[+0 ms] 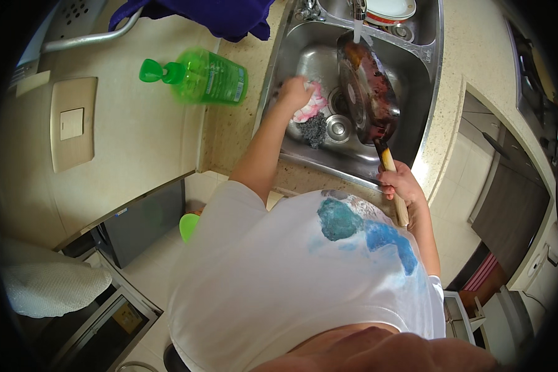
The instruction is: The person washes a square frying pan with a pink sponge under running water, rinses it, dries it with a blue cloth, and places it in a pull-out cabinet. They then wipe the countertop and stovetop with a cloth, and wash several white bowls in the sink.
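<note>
My right hand (402, 183) grips the wooden handle (401, 211) of a frying pan (374, 90). The pan is tilted on its side in the steel sink basin (302, 42), its round base facing left and its dark red outer wall scorched and flaking. Water runs from the faucet (359, 10) onto the pan's far edge. At the basin's left side, my left hand (295, 94) holds a crumpled pink and white cloth (312, 106). A grey steel wool scrubber (313, 131) lies just below the cloth, beside a metal drain strainer (339, 128).
A green pump bottle of dish soap (214, 76) stands left of the sink. White plates (393, 8) are stacked in the second basin. A purple cloth (204, 16) hangs at the upper left. The stone counter (451, 135) borders the sink, with a stove (539, 93) at the far right.
</note>
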`<state>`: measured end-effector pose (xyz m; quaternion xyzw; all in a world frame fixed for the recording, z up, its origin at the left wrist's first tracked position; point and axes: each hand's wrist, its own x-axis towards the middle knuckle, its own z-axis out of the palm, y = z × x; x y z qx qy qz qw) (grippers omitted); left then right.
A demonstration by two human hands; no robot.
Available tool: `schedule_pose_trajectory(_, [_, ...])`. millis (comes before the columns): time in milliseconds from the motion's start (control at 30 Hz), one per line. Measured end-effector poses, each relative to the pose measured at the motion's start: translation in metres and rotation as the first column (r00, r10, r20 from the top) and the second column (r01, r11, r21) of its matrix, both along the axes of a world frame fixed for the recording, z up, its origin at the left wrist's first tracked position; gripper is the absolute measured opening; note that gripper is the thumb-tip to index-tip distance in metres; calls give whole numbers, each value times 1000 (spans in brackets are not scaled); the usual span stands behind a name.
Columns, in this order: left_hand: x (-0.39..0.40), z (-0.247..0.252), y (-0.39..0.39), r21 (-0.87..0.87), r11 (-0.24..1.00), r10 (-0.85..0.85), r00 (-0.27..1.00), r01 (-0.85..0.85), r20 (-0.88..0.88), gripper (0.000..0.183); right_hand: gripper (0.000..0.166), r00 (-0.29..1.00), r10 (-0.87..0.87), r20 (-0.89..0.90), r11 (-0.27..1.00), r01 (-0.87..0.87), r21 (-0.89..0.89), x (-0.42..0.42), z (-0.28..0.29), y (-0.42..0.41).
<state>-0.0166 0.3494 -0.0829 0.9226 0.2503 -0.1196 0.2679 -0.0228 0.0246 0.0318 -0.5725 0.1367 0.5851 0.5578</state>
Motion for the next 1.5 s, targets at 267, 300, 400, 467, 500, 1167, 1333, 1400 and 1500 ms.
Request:
schedule_pose_trajectory(267, [0,-55,4,-71,997,0,1000,0,11,34,13,981,-63,-182,989,86,120,13,-19,8])
schedule_pose_trajectory(300, [-3,-31,2,-102,994,43,997,-36,62,34,13,982,-59,-180,989,82,126,15,-23,8])
schedule_pose_trajectory(400, [-21,36,-10,-348,933,81,893,89,443,23,13,981,-31,-192,988,60,145,20,-28,11])
schedule_pose_trajectory(467, [-24,92,-43,-252,949,40,718,191,695,23,13,983,-8,-184,991,32,130,20,-32,18])
schedule_pose_trajectory(500, [-26,107,-61,-192,959,9,660,206,751,24,13,984,11,-179,993,11,121,18,-32,23])
schedule_pose_trajectory(1167, [110,13,-27,-236,962,125,546,139,829,22,15,961,90,-263,992,-62,112,18,-26,26])
schedule_pose_trajectory(1333, [60,-46,-46,-431,901,233,781,51,580,30,14,729,-127,-672,897,374,236,7,-32,9])
schedule_pose_trajectory(1400, [46,-54,-39,-501,863,261,912,-74,315,35,13,626,-92,-774,845,460,272,2,-43,1])
schedule_pose_trajectory(1500, [44,-38,-18,-291,949,147,988,-125,55,44,10,572,-84,-816,804,523,284,-4,-39,3])
